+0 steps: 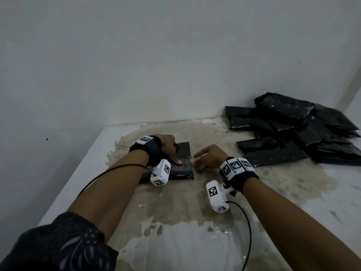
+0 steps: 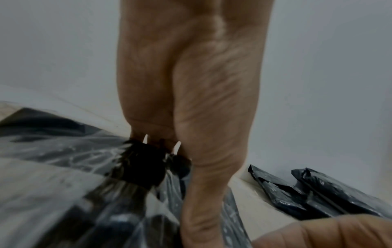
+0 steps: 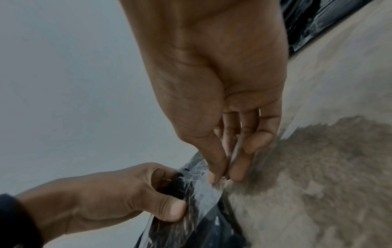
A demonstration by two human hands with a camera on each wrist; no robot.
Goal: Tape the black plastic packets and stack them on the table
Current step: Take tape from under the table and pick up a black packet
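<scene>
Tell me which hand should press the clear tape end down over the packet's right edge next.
The right hand: its fingers already pinch the clear tape end at that edge. The left hand is busy holding the black packet down with its thumb, so it should probably stay there.

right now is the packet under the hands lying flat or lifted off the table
Lying flat. The packet rests on the table; the left hand presses it down while the right hand pinches clear tape at its edge.

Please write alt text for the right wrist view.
The right hand pinches a strip of clear tape over a black packet, which the left hand holds by its edge. Both rest on a stained table.
</scene>
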